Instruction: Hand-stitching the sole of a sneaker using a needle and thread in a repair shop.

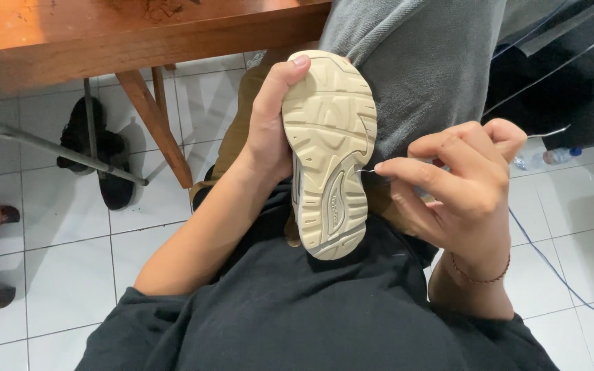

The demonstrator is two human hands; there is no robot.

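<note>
A sneaker (329, 148) with a cream rubber sole lies sole-up on my lap. My left hand (269, 124) grips its left side, thumb laid over the toe of the sole. My right hand (458, 182) sits just right of the shoe, thumb and forefinger pinched on a thin needle (370, 170) whose tip touches the sole's right edge at mid-length. A thin red cord circles my right wrist. The shoe's upper is mostly hidden beneath the sole.
A wooden table (139, 34) with slanted legs stands at the top left over white floor tiles. Black shoes (97, 154) lie under it. Grey cloth (421, 62) hangs at top centre. A blue cable (551, 264) and a plastic bottle (548, 158) lie at the right.
</note>
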